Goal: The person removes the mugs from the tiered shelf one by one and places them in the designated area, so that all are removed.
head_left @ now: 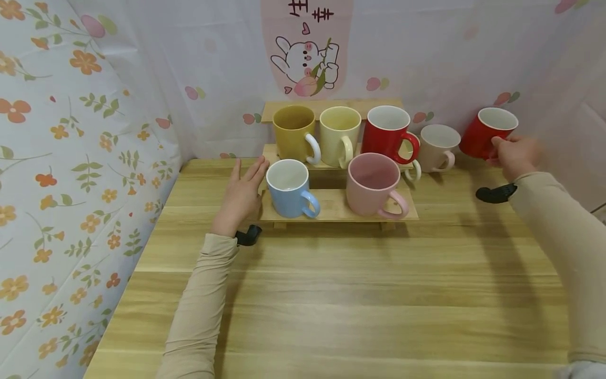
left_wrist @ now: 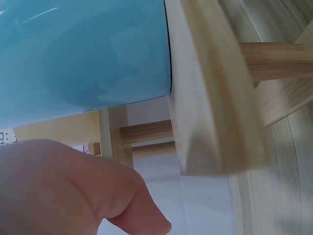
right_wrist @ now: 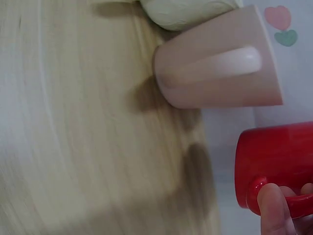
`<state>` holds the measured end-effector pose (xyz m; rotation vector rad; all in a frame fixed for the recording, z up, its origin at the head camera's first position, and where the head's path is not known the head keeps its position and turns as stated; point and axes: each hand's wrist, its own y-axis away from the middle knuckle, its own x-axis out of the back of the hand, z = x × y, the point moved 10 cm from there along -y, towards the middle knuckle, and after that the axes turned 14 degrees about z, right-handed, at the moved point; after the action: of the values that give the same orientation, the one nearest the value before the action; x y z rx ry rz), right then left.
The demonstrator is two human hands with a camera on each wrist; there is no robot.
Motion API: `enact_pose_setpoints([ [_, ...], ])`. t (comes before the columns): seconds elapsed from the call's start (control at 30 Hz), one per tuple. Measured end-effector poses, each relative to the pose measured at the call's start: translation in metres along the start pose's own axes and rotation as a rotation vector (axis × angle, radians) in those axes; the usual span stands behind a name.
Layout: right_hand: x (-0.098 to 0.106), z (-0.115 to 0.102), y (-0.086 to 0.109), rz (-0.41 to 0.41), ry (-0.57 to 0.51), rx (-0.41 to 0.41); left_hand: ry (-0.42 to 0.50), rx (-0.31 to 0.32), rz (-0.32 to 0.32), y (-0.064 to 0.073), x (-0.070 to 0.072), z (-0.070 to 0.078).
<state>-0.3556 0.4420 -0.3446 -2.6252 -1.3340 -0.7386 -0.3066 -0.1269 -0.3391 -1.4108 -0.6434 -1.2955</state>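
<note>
At the far right, my right hand (head_left: 518,155) grips the handle of a red mug (head_left: 487,129) with a white inside. In the right wrist view that red mug (right_wrist: 274,156) hangs over the table's back edge, its shadow on the wood, beside a pale pink mug (right_wrist: 215,66). My left hand (head_left: 241,197) is beside the left end of the tiered wooden stand (head_left: 331,202), fingers extended, nearest to a light blue mug (head_left: 286,197) on the lowest step. The left wrist view has the left hand (left_wrist: 73,186) below the blue mug (left_wrist: 88,54), next to the step's end.
A large pink mug (head_left: 371,184) shares the lowest step. Behind it stand a mustard mug (head_left: 293,137), a pale yellow mug (head_left: 338,139) and another red mug (head_left: 383,139). Right of the stand is the pale pink mug (head_left: 437,150). A patterned cloth (head_left: 213,68) hangs behind the table.
</note>
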Motion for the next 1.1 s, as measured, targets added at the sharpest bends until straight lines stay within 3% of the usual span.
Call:
enact_pose_setpoints([
  [0.23, -0.013, 0.012, -0.006, -0.002, -0.023, 0.01, -0.003, -0.007, 0.009, -0.002, 0.002, 0.001],
  [0.73, -0.03, 0.029, -0.003, -0.026, 0.187, 0.103, 0.016, 0.005, -0.005, 0.0, -0.001, -0.001],
  [1.1, -0.033, 0.04, -0.004, -0.004, 0.163, 0.062, -0.01, -0.017, 0.023, -0.001, 0.002, 0.003],
])
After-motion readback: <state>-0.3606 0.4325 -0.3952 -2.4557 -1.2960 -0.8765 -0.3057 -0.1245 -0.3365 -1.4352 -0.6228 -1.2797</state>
